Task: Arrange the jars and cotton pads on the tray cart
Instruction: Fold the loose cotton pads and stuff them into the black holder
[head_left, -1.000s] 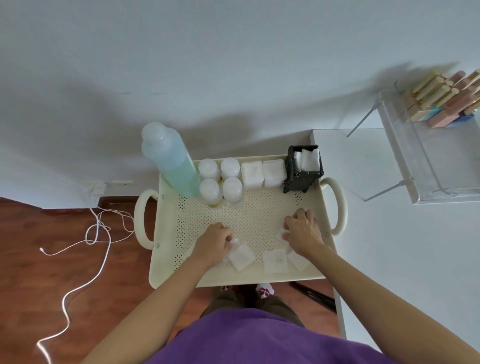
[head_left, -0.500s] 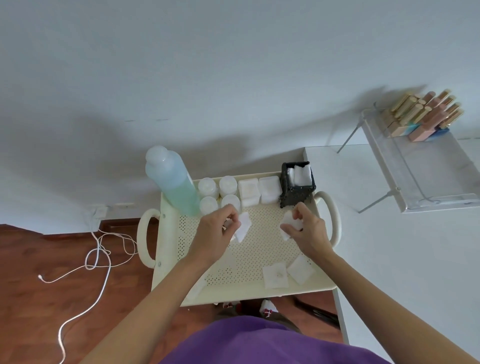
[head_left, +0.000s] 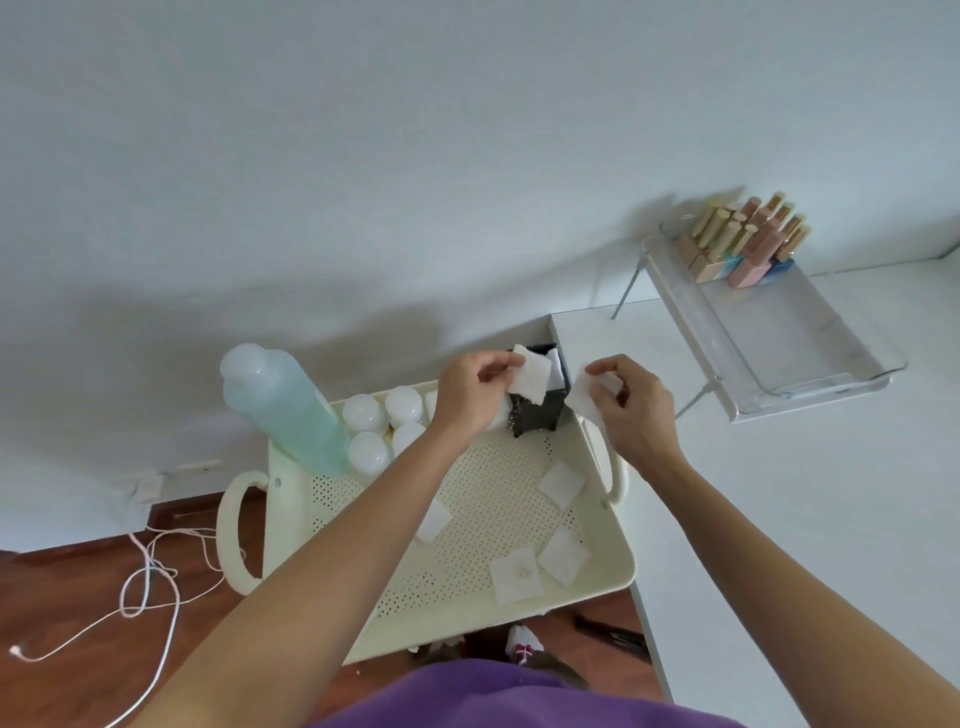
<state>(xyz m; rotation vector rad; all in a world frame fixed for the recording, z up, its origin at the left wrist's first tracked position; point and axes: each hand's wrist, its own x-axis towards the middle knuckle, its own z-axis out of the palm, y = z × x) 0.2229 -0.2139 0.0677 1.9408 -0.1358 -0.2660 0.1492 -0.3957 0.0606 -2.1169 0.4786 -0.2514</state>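
White cotton is pinched in both hands. The left hand (head_left: 467, 395) has its fingers (head_left: 496, 375) clamped on one square cotton pad (head_left: 531, 382), held tilted right over the open top of the black mesh holder (head_left: 540, 415), which already has white pads standing in it. The right hand (head_left: 636, 410) has its fingers (head_left: 605, 370) closed on a second pad (head_left: 584, 402), held in the air just to the right of the holder, above the tray's right edge.

Below the hands, four loose pads lie flat on the perforated floor of the cream tray cart (head_left: 621, 577): one near the right wall (head_left: 561, 484), one partly under the left forearm (head_left: 434, 519), and two close together by the near edge (head_left: 517, 574) (head_left: 563, 556). In the far left corner four white-lidded jars (head_left: 371, 449) stand in a tight cluster, with a tall bottle of blue-green liquid (head_left: 291, 410) just to their left.

To the right of the cart runs a white desk (head_left: 810, 509) carrying a clear raised shelf (head_left: 779, 343) with a group of gold-capped bottles (head_left: 743, 244) at its far end. On the wooden floor (head_left: 62, 587) to the left lies a loose white cable (head_left: 150, 577).
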